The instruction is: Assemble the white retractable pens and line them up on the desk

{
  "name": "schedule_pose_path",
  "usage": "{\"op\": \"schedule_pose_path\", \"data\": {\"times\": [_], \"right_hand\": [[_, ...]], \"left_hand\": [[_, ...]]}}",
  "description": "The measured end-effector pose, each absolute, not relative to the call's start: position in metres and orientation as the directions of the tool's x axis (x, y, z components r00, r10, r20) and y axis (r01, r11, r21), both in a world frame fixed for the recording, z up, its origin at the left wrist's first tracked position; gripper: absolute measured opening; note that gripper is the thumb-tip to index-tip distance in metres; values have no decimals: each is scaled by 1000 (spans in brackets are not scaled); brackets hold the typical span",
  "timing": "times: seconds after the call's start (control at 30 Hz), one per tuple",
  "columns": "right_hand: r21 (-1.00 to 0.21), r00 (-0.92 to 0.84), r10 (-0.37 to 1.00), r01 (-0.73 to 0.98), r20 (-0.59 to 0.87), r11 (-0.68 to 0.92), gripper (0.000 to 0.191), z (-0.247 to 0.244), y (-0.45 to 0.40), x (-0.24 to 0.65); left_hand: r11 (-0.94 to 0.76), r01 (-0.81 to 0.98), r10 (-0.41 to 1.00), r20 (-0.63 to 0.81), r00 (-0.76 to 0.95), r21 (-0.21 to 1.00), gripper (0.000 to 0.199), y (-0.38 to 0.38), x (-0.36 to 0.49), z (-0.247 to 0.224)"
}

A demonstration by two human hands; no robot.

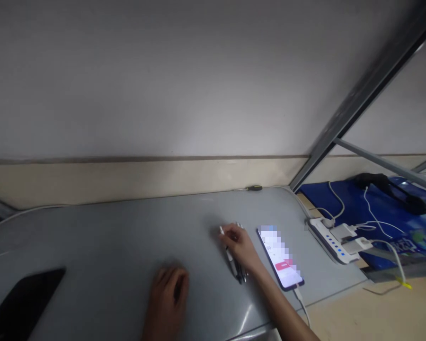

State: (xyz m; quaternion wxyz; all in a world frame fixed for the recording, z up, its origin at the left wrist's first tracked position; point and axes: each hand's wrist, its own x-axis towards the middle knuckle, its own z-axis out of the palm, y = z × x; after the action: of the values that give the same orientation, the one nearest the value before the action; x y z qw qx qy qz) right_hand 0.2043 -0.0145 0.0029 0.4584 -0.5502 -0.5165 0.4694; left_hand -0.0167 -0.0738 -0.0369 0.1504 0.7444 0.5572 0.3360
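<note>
My right hand [238, 244] is closed in a pinch around a small white object [221, 230] whose full shape is hidden by the fingers. Beneath that hand, pens [230, 261] lie on the grey table [110, 237]; part of them is covered by the hand. My left hand [168, 293] rests on the table with its fingers curled together, and nothing shows in it. Just right of my right hand lies a lit phone [282, 260] with a white cable plugged into its lower end.
A screwdriver [254, 188] lies at the back edge by the wall. A power strip [333, 241] with chargers and cables sits at the right edge. A black object [24, 303] is at the lower left. A grey metal bar [362, 99] slants up at the right.
</note>
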Motion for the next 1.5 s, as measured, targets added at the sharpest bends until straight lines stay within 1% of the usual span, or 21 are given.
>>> {"op": "schedule_pose_path", "data": {"times": [0.1,0.2,0.3,0.37,0.43,0.47,0.57,0.7,0.93,1.03,1.17,1.27,1.5], "right_hand": [[-909,34,999,417,42,24,13,-3,-14,210],[-752,60,995,659,78,19,12,-7,-13,212],[-606,136,986,793,91,-54,18,-10,-14,212],[-542,164,979,837,121,-73,33,-11,-15,212],[-501,164,976,862,145,-70,48,-12,-18,211],[-486,158,975,872,154,-64,53,-13,-21,210],[-444,148,973,894,175,-56,57,-14,-32,211],[-405,192,966,908,174,-108,58,-16,-44,216],[-434,209,960,894,187,-110,56,-18,-53,213],[-437,232,957,889,173,-136,58,-19,-56,209],[-437,270,949,882,165,-175,55,-25,-60,208],[-430,263,949,887,174,-168,52,-28,-60,210],[-402,247,948,903,200,-151,55,-30,-50,211]], "left_hand": [[-345,725,925,345,157,596,24,-74,-16,-36],[-354,728,920,357,160,587,24,-74,-16,-35],[-358,733,918,363,161,579,24,-74,-16,-35],[-359,735,918,358,169,575,26,-73,-16,-36],[-358,738,921,345,179,572,27,-73,-16,-36],[-353,740,924,335,182,573,27,-73,-16,-35],[-331,743,935,311,173,582,27,-74,-16,-32],[-342,731,929,331,167,591,27,-74,-15,-30],[-361,728,918,360,168,583,27,-72,-15,-33],[-360,725,917,364,161,586,27,-72,-16,-34],[-356,729,917,367,153,585,27,-74,-16,-34],[-357,729,919,360,161,584,27,-74,-16,-34],[-366,745,908,389,155,557,26,-73,-16,-37]]}}
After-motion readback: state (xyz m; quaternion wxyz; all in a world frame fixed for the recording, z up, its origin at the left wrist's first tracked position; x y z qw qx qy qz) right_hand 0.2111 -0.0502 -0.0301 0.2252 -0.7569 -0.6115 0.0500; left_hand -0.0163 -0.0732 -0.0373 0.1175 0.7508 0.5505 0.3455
